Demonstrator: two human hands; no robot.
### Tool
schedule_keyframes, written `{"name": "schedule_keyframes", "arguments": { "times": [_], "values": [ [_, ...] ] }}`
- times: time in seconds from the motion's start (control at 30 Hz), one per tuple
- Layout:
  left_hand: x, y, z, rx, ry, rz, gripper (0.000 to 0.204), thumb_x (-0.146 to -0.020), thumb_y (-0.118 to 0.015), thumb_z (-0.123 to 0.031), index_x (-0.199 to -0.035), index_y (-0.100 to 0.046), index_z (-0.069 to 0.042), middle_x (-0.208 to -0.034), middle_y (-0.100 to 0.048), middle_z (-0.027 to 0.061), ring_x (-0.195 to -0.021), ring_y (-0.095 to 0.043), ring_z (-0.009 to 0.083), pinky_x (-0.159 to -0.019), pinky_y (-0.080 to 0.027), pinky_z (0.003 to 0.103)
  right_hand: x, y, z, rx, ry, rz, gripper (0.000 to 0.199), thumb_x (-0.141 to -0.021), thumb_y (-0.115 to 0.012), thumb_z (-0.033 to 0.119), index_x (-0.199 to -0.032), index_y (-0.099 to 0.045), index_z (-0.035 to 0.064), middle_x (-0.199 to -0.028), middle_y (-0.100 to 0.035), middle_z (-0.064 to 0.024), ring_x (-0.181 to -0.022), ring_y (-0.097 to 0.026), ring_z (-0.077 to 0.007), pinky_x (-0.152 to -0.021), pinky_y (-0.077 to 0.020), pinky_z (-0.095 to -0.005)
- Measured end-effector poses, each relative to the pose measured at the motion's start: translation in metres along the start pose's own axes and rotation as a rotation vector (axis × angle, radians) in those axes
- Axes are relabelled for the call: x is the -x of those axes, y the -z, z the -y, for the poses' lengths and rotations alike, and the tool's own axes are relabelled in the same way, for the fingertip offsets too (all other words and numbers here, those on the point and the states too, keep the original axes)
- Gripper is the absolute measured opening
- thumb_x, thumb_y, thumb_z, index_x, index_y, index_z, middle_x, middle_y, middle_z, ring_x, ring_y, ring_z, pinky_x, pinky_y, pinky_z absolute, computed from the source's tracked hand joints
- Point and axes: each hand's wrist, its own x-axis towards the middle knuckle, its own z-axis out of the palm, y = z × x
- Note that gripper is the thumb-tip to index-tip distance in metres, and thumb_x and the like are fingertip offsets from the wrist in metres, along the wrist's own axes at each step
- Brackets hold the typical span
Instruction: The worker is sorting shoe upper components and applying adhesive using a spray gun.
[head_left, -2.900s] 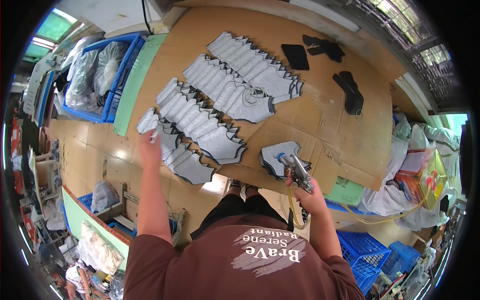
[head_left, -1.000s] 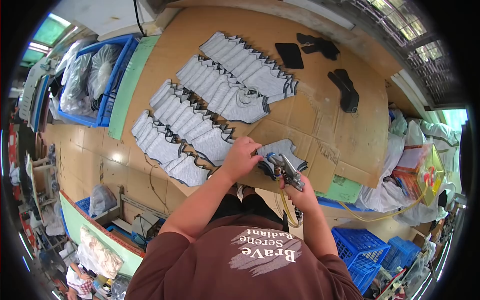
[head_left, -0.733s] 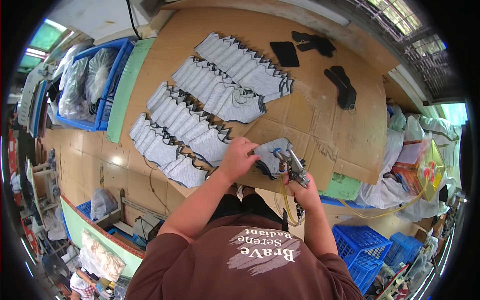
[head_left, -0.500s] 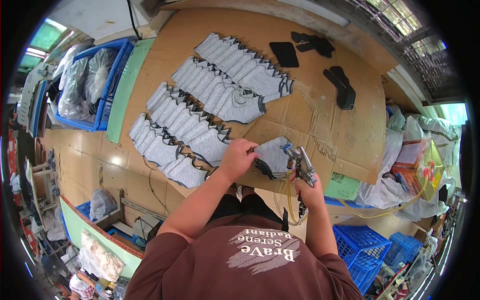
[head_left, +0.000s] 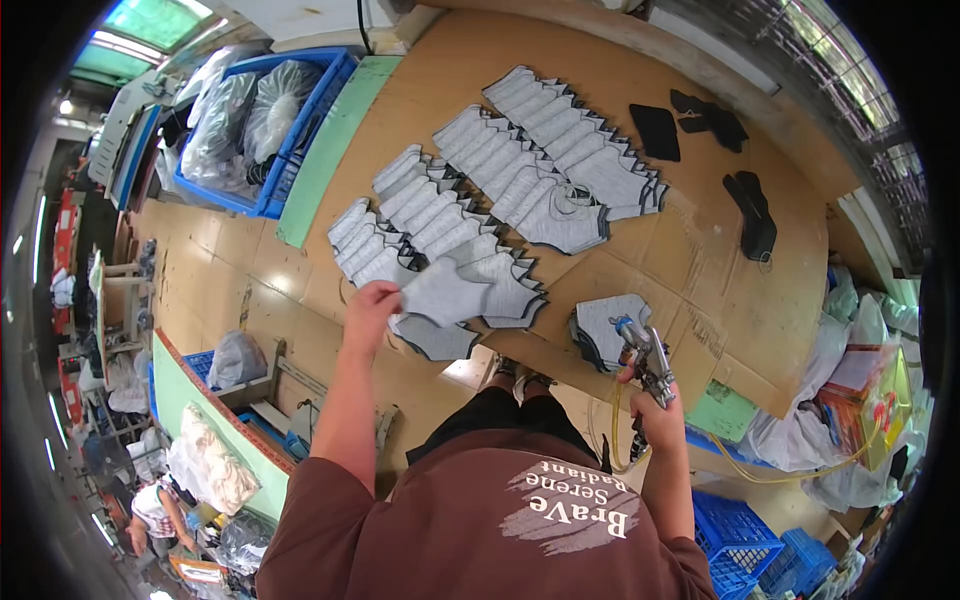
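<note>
grey fabric piece [head_left: 447, 294] pinched at its left edge by left hand [head_left: 371, 308], its body extended rightward over the nearer overlapping rows [head_left: 420, 210]. spray gun [head_left: 652, 368] gripped in right hand [head_left: 655, 412], nozzle held over small grey stack [head_left: 597, 318].

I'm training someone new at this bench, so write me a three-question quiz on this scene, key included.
1. What tool does the right hand hold?
2. True or false: the left hand is empty.
3. Seen from the grey rows, toward which side of the picture do the black pieces lie? a) left b) right c) bottom

Key:
1. A spray gun.
2. False; it grips a grey fabric piece.
3. b
</note>
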Motion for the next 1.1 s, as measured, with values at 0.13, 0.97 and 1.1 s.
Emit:
{"name": "schedule_keyframes", "arguments": {
  "times": [0.13,0.97,1.1],
  "values": [
    [-0.013,0.052,0.008,-0.288,0.04,-0.151,0.011,-0.077,-0.059,-0.001,-0.087,-0.059,0.002,-0.071,-0.06,0.0046,-0.066,-0.055,0.011,-0.06,-0.045,0.024,-0.003,-0.002,-0.001,0.046,0.005,0.047,0.037,-0.071,-0.045,0.001,-0.107,-0.052,0.0041,-0.087,-0.056,0.0002,-0.059,-0.044,-0.0041,-0.049,-0.0378,-0.019],
    [0.024,-0.206,-0.011,-0.297,-0.506,0.558,0.029,-0.064,-0.07,-0.009,-0.09,-0.06,0.002,-0.077,-0.054,0.0116,-0.069,-0.053,0.0247,-0.062,-0.042,0.033,-0.007,-0.005,0.004,0.036,-0.062,0.042,0.02,-0.074,-0.05,-0.001,-0.094,-0.053,0.0009,-0.077,-0.055,0.0004,-0.073,-0.049,-0.0089,-0.071,-0.0398,-0.0225],
    [0.025,-0.207,-0.012,-0.286,-0.485,0.547,0.027,-0.063,-0.07,-0.008,-0.088,-0.06,0.001,-0.076,-0.054,0.0113,-0.069,-0.053,0.0244,-0.062,-0.042,0.033,-0.007,0.004,-0.006,-0.007,-0.034,-0.052,0.026,-0.071,-0.047,-0.001,-0.096,-0.054,0.0003,-0.076,-0.056,-0.001,-0.061,-0.046,-0.007,-0.056,-0.0371,-0.0204]
  ]
}}
